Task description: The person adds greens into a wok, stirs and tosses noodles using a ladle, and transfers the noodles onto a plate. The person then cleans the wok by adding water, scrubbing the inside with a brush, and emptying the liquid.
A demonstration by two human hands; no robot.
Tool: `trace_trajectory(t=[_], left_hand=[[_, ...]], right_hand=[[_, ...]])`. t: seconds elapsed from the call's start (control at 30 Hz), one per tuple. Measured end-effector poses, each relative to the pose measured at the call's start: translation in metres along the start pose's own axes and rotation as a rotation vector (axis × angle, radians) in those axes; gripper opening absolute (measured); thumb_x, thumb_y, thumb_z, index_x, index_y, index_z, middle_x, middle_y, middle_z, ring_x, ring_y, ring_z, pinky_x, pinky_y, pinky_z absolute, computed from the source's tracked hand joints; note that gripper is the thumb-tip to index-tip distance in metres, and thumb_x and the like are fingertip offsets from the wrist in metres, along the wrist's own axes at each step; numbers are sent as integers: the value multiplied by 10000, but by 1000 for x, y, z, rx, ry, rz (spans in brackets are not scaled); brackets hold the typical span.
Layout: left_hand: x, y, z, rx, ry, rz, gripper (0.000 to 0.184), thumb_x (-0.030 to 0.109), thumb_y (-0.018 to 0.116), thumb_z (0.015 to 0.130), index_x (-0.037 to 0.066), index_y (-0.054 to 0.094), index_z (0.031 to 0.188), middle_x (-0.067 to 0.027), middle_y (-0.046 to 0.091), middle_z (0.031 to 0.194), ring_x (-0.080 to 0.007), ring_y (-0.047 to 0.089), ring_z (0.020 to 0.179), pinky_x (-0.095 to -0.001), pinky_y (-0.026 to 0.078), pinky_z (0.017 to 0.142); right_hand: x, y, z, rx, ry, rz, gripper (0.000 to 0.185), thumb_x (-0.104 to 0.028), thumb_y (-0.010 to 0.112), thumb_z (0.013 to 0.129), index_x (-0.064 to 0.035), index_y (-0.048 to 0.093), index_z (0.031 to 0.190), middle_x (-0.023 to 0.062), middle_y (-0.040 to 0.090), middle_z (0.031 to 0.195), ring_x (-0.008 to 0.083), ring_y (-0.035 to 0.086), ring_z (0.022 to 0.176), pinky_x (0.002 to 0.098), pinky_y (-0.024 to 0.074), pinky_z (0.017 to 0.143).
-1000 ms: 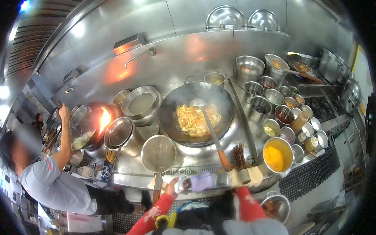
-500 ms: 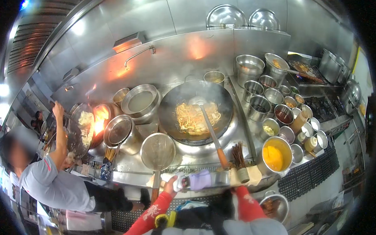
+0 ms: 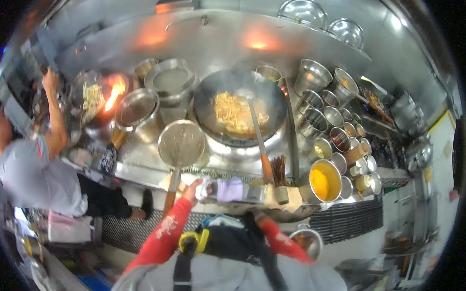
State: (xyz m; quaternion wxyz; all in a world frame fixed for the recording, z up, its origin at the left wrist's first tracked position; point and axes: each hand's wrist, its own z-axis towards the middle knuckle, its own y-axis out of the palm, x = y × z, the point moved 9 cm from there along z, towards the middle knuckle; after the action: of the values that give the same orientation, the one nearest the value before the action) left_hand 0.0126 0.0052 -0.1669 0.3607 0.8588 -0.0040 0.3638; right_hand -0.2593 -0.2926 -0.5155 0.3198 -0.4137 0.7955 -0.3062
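Observation:
My left hand (image 3: 192, 191) is closed around a white cloth (image 3: 204, 189) at the front edge of the stove. Next to it, a purple cloth (image 3: 230, 189) lies over the edge. In front of my waist is my right hand (image 3: 258, 214), its fingers hidden by shadow and blur. Noodles (image 3: 229, 110) steam in a large wok (image 3: 206, 96) on the burner. A ladle (image 3: 257, 130) with a wooden grip rests in the wok, untouched by either hand. A mesh strainer (image 3: 181, 143) lies left of the wok, its wooden handle near my left hand.
Several steel containers of ingredients stand on the right, with a pot of yellow liquid (image 3: 324, 182) nearest. A bamboo brush (image 3: 279, 178) stands at the front edge. To the left, another person (image 3: 42, 164) works a wok beside an open flame (image 3: 114, 92).
My right hand has drawn back from the counter edge towards my waist. The view has turned, and the noodles sit further left in the wok. My left hand stays on the white cloth.

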Motion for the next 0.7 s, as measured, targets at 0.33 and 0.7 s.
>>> trace_trajectory(t=[0.33,0.7], left_hand=[[15,4,-13,114,99,70,332,282,565,887,37,593,1109,-119,678,866,-223,668,663,-309,503,460],[18,3,-15,155,185,19,326,223,584,870,-25,593,1081,-150,674,855,-252,668,658,-337,537,506]], right_hand=[[-17,-122,-129,-51,53,247,265,-267,518,861,-69,689,821,126,662,702,242,658,623,374,531,616],[-61,-161,-176,97,-58,209,239,-245,534,846,-59,683,833,152,675,739,263,670,673,393,520,641]])
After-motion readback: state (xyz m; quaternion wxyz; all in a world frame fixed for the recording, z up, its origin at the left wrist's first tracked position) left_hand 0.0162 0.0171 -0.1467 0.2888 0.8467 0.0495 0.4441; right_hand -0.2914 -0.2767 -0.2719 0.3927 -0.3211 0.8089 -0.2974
